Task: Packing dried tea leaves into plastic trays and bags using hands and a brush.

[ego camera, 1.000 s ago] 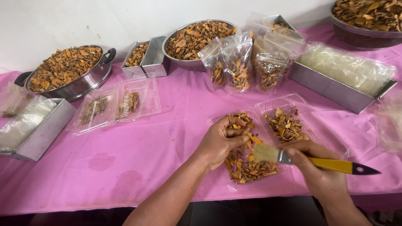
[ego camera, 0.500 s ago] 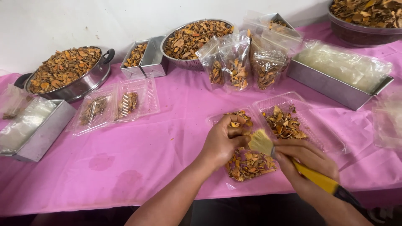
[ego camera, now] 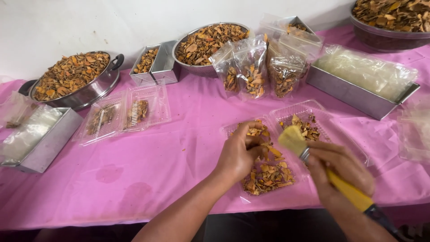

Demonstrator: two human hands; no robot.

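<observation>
My left hand (ego camera: 239,154) pinches dried orange-brown chips over an open clear plastic clamshell tray (ego camera: 313,110) on the pink tablecloth. The near half of the tray holds a heap of chips (ego camera: 268,175); the far half holds a smaller heap (ego camera: 307,127). My right hand (ego camera: 340,168) grips a paintbrush with a yellow handle (ego camera: 349,192) and pale bristles (ego camera: 292,139), raised just over the tray between the two heaps, close to my left fingers.
Filled clear bags (ego camera: 253,74) stand behind the tray. A metal bowl (ego camera: 210,42), a pot (ego camera: 74,78) and another bowl (ego camera: 389,18) hold chips. Metal tins (ego camera: 154,65), a long tin of plastic bags (ego camera: 363,78), another clamshell (ego camera: 123,112) and a left tin (ego camera: 33,134) lie around.
The brush has swung from lying flat and pointing right to standing steeply, bristles lifted up toward the far half of the tray. My left hand stays on the chips.
</observation>
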